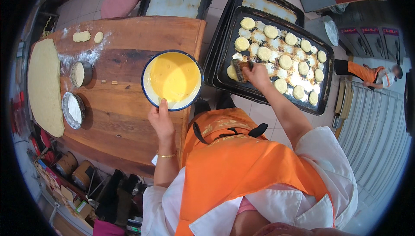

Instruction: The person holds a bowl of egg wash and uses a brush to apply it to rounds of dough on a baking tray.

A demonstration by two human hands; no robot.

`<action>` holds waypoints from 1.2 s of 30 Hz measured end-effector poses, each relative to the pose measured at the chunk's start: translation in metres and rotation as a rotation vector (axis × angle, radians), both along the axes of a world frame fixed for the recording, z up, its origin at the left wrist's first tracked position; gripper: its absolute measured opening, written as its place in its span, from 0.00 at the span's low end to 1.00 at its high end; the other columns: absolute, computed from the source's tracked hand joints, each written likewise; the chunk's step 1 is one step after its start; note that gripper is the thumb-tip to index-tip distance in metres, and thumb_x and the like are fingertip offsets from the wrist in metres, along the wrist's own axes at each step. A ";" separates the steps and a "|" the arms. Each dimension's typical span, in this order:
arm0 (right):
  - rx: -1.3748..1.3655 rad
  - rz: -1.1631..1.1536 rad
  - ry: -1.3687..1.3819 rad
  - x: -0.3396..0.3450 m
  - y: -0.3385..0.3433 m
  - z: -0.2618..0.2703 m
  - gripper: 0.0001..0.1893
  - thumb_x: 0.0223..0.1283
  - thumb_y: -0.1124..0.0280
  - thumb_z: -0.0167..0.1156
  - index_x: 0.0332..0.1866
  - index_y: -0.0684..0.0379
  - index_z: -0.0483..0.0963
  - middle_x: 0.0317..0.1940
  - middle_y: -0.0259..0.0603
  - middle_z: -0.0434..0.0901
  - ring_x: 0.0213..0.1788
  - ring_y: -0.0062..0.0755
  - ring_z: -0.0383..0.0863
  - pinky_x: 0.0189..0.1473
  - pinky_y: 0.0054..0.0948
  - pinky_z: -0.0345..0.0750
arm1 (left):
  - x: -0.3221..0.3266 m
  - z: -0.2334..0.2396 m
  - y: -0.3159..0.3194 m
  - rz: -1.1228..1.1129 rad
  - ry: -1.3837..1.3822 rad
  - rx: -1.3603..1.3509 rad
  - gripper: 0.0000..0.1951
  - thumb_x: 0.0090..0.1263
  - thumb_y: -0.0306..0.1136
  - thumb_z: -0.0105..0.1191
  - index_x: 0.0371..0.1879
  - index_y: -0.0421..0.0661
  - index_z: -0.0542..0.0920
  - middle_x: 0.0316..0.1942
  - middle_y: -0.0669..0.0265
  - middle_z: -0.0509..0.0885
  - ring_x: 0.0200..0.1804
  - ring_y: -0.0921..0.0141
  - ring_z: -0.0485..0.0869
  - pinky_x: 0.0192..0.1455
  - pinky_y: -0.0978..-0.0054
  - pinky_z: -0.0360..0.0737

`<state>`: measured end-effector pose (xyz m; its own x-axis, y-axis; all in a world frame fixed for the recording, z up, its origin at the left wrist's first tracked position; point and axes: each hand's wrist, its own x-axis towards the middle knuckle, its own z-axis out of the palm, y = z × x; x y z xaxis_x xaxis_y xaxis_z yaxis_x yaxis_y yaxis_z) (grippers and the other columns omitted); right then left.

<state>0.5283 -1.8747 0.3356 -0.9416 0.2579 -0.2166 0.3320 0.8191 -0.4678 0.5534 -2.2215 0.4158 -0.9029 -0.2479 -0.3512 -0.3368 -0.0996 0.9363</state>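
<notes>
My left hand (pixel 162 121) grips the near rim of a white enamel bowl (pixel 147 85) with a blue edge, thumb over the lip. Yellow liquid, apparently beaten egg (pixel 175 77), lies inside it. In my right hand (pixel 257 75) is a bristle pastry brush (pixel 240 70), pressed on a round dough piece (pixel 231 72) at the near left of a dark baking tray (pixel 275 98). Several other pale dough rounds (pixel 285 62) are spread over that tray. One round (pixel 242 44) beyond the brush looks yellow and wet on top.
A wooden table (pixel 129 132) at left bears a dough sheet (pixel 45 87), a ring cutter (pixel 82 74), a bowl of flour (pixel 73 110) and dough scraps (pixel 81 36). More trays (pixel 269 4) lie beneath and behind. A pink stool (pixel 119 2) stands beyond. Another person (pixel 373 74) is far right, near a metal rack (pixel 373 132).
</notes>
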 end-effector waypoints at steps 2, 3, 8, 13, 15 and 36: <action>0.033 -0.140 0.024 0.000 0.006 0.001 0.21 0.54 0.57 0.64 0.23 0.68 0.74 0.17 0.54 0.77 0.23 0.52 0.79 0.29 0.41 0.75 | 0.001 0.000 -0.002 0.004 0.016 0.009 0.10 0.72 0.34 0.46 0.32 0.40 0.76 0.26 0.75 0.75 0.26 0.86 0.64 0.26 0.84 0.58; 0.022 -0.099 0.072 -0.001 0.007 -0.002 0.21 0.54 0.57 0.64 0.23 0.68 0.74 0.17 0.55 0.76 0.23 0.52 0.79 0.29 0.41 0.75 | 0.001 0.000 -0.002 0.001 0.012 -0.001 0.10 0.72 0.34 0.47 0.32 0.40 0.76 0.27 0.75 0.75 0.26 0.85 0.65 0.26 0.84 0.59; 0.029 -0.011 0.060 -0.005 0.000 -0.014 0.21 0.55 0.55 0.62 0.23 0.68 0.74 0.19 0.57 0.77 0.25 0.56 0.79 0.32 0.44 0.76 | -0.002 -0.001 0.002 -0.021 -0.047 -0.061 0.10 0.72 0.34 0.47 0.33 0.39 0.77 0.29 0.73 0.77 0.29 0.84 0.69 0.29 0.83 0.64; 0.047 -0.160 0.105 0.032 0.045 0.022 0.18 0.55 0.60 0.62 0.23 0.67 0.75 0.17 0.55 0.77 0.24 0.53 0.80 0.29 0.43 0.76 | -0.003 -0.003 0.009 -0.027 -0.002 0.017 0.11 0.72 0.34 0.48 0.35 0.38 0.78 0.32 0.71 0.79 0.32 0.82 0.73 0.33 0.82 0.68; 0.105 -0.257 0.228 0.046 0.064 0.031 0.18 0.54 0.60 0.64 0.24 0.68 0.75 0.16 0.54 0.76 0.23 0.53 0.79 0.28 0.42 0.75 | -0.003 -0.003 0.012 -0.058 -0.001 0.020 0.10 0.72 0.33 0.48 0.34 0.38 0.78 0.29 0.73 0.76 0.30 0.83 0.69 0.31 0.82 0.64; 0.194 -0.222 0.056 0.060 0.081 0.024 0.18 0.54 0.59 0.64 0.25 0.68 0.76 0.18 0.54 0.77 0.24 0.52 0.79 0.29 0.41 0.75 | -0.008 0.006 0.064 -0.180 0.037 -0.009 0.11 0.71 0.34 0.49 0.25 0.45 0.74 0.19 0.80 0.68 0.21 0.86 0.57 0.22 0.82 0.51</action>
